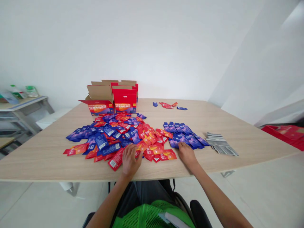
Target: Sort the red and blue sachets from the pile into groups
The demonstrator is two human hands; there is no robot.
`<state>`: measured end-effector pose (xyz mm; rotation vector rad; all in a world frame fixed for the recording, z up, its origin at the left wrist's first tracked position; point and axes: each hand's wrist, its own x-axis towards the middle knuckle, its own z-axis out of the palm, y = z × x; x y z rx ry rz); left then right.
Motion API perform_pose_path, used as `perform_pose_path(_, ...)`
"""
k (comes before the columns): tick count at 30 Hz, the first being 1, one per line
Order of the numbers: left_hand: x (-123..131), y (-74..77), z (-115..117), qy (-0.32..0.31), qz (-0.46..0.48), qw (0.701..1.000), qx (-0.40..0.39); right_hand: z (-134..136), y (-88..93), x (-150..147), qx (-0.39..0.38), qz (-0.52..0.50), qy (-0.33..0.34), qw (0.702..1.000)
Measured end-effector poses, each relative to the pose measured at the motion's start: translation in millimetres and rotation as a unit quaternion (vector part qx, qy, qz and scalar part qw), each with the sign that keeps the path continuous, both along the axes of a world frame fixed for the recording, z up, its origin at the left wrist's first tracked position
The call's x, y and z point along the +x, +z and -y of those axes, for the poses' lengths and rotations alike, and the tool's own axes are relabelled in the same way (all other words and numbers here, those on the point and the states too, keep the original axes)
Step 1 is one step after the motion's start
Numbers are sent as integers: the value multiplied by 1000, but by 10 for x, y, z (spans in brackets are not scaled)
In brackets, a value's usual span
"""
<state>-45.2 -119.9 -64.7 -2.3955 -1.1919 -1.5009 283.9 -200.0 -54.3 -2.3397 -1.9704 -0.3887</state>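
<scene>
A large mixed heap of red and blue sachets covers the middle left of the wooden table. My left hand rests at the heap's front edge, its fingers curved and apart over red sachets. To the right, my right hand touches the lower edge of a group of blue sachets; its fingertips are close together, and whether they grip one is unclear. A second row of blue sachets lies just behind. Overlapping red sachets spread between my two hands.
Open red boxes stand behind the heap. A few loose sachets lie at the table's back. A striped cloth is on the right, and a red item sits beyond the table's right edge. A side shelf holds bottles.
</scene>
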Motion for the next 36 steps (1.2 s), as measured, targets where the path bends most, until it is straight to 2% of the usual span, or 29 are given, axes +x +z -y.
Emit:
perform_pose_path(5, 1, -11, -4, 7, 31, 999, -15, -29, 2, 29, -9, 11, 7, 1000)
perform_pose_path(19, 3, -9, 0, -5, 35, 999, -15, -143, -48, 73, -41, 45, 17, 998)
perform_pose_path(24, 7, -31, -22, 29, 31, 999, -13, -132, -120, 93, -24, 40, 16, 999)
perform_pose_path(27, 6, -60, -61, 49, 20, 998, -27, -125, -176, 110, -8, 31, 17, 999)
perform_pose_path(31, 42, -95, -183, 42, 0, 997, -62, -86, -286, 79, 12, 20, 8, 1000)
perform_pose_path(36, 177, -122, -341, 84, -93, 985, -121, 9, -417, -8, 35, 5, -15, 999)
